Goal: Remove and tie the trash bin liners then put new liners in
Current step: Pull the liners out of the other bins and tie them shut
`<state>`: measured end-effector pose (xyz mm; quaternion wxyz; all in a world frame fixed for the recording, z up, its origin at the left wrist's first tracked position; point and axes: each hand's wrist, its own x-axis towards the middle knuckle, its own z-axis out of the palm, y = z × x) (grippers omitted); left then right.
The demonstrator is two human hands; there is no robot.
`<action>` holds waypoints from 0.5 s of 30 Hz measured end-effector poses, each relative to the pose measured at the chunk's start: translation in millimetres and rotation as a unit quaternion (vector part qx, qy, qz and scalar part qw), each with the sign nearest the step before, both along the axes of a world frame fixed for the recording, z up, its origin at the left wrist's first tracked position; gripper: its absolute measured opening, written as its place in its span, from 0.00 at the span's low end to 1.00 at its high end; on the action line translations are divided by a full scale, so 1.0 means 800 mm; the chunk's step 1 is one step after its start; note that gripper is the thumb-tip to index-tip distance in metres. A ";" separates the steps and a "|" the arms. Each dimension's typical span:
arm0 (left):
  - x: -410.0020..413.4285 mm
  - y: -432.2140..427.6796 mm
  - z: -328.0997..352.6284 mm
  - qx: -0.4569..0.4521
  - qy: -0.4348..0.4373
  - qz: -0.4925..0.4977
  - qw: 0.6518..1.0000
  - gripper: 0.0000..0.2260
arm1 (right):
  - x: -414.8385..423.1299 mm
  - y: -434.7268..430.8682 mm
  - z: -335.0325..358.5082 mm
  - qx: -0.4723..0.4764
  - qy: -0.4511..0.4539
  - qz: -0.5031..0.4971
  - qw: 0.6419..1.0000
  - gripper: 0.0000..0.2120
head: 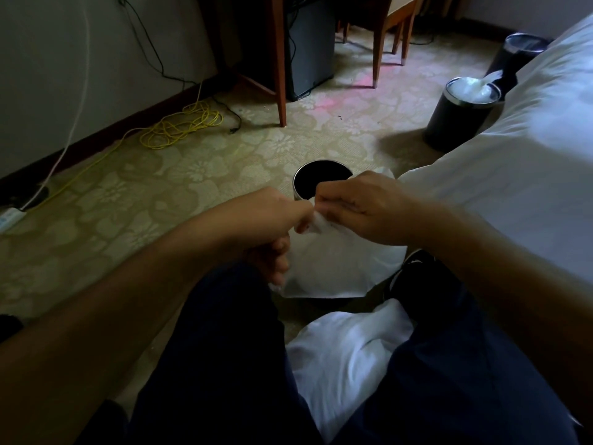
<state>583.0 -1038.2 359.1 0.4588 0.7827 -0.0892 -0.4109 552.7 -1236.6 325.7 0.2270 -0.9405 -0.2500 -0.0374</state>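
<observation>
Two hands hold a thin white liner (337, 268) just in front of an unlined bin (306, 184) on the carpet (160, 187).
The left hand (276, 220) and right hand (362, 210) pinch its top edge close together, each grip tight on the plastic. The liner hangs between the knees, beside the bed (529, 155). A lined bin (462, 117) stands farther back.

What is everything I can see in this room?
liner: one, white, centre, hanging unopened
near bin: one, dark, unlined, on carpet behind the liner
bed: one, white, right
lined bin: one, dark with white lining, beside the bed
far bin: one, dark, behind the lined bin
bag: one, white, floor, bottom centre
cable: one, yellow, coiled near left wall
chair: one, wooden, top centre
left hand: one, bare, pinches liner's top edge
right hand: one, bare, pinches liner's top edge
</observation>
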 end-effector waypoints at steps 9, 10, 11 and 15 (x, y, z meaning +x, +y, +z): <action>-0.008 -0.013 -0.037 -0.234 0.151 0.167 0.946 0.07 | -0.013 -0.005 -0.017 0.090 -0.051 -0.105 0.989 0.09; -0.005 -0.015 -0.038 -0.196 0.143 0.154 0.958 0.08 | -0.013 -0.007 -0.018 0.065 -0.053 -0.094 0.992 0.09; -0.001 -0.016 -0.038 -0.146 0.122 0.132 0.973 0.09 | -0.012 -0.010 -0.020 0.032 -0.053 -0.082 0.995 0.09; 0.008 -0.025 -0.030 0.076 -0.029 0.024 0.996 0.08 | -0.006 -0.012 -0.037 -0.048 -0.003 -0.051 0.998 0.10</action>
